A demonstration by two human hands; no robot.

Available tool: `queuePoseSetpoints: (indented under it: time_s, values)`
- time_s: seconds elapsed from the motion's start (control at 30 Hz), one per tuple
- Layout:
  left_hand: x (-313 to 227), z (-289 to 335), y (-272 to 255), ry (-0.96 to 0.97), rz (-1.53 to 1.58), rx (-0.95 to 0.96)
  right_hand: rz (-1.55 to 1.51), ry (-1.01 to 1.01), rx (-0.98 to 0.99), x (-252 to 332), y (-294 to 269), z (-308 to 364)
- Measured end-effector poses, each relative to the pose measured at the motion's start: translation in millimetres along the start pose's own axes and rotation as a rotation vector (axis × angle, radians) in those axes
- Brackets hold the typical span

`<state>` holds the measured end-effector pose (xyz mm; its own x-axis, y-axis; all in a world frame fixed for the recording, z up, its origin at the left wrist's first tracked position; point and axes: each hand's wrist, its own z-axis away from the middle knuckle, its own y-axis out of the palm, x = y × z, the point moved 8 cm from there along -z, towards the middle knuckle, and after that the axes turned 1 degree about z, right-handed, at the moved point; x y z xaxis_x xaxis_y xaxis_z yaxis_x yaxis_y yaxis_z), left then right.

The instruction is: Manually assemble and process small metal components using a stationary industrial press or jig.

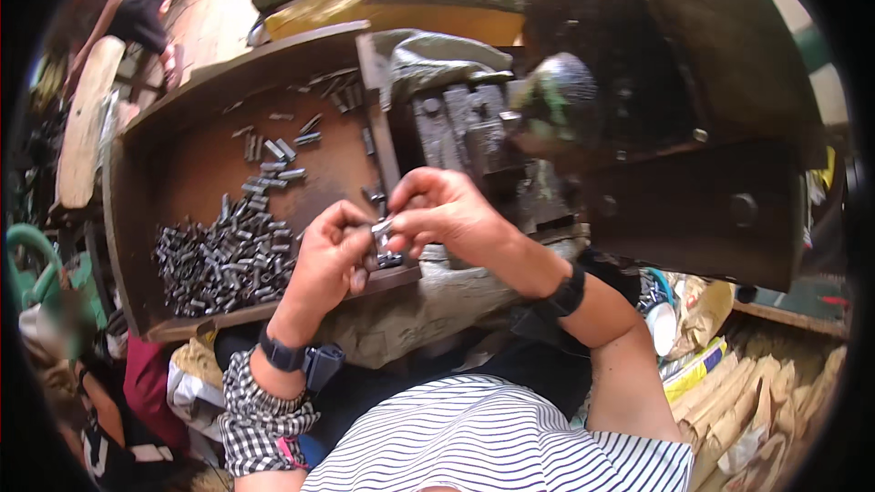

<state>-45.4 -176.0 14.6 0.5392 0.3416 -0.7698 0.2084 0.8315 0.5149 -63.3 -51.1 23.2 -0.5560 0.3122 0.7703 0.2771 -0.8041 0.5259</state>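
Observation:
My left hand (330, 251) and my right hand (445, 214) meet over the near right corner of a shallow open-topped tray (246, 314). Between their fingertips is a small shiny metal piece (381, 231), which both hands pinch; its exact shape is partly covered by the fingers. Many short metal cylinders (228, 260) lie heaped in the tray's near left part, with others scattered toward its far side. A few more dark pieces (390, 261) lie in the corner just under my hands.
Right of the tray stands a dark machine (674, 128) with a rounded worn part (561, 96) and a greasy metal bed (469, 128). Folded cloth (447, 59) lies behind the bed. Brown paper sacks (747, 392) are at lower right. Other people sit at the left, one at the far left (137, 5).

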Motion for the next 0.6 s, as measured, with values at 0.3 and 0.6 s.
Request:
queuePoseSetpoints:
  time_s: [0.3,0.6]
  values:
    - [-16,6,8,0.083,-0.489,0.002,0.126,0.066,0.017,-3,7,5]
    - [-10,-1,-25,0.017,-0.469,-0.084,0.955,-0.452,-0.263,27,17,0]
